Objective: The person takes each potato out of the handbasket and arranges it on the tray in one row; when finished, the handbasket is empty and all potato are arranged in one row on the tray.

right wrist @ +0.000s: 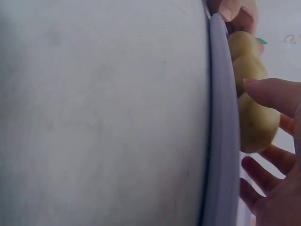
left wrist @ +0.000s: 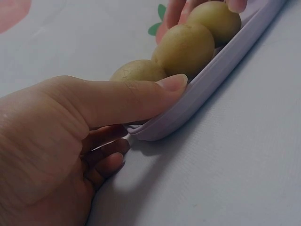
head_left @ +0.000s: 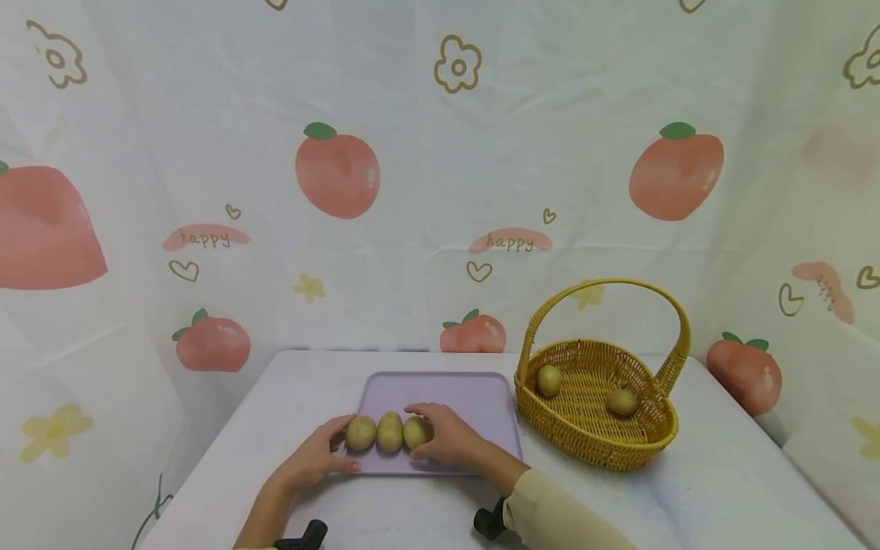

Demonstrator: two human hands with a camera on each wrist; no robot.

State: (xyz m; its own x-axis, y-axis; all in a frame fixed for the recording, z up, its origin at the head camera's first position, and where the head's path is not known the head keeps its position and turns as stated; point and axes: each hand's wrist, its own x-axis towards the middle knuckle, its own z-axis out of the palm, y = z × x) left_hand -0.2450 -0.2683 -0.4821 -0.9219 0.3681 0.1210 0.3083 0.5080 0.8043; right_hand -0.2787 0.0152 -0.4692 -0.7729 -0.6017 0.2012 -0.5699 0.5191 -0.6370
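Forearms [head_left: 268,508] converging, hands [head_left: 447,437] flanking potatoes [head_left: 389,433]

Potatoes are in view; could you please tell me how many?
5: a left potato, middle potato and right potato in a row on the lilac tray; inside the wicker basket, one potato left, another potato right.

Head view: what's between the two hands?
Three potatoes side by side in a row, on the lilac tray. The head view shows all three.
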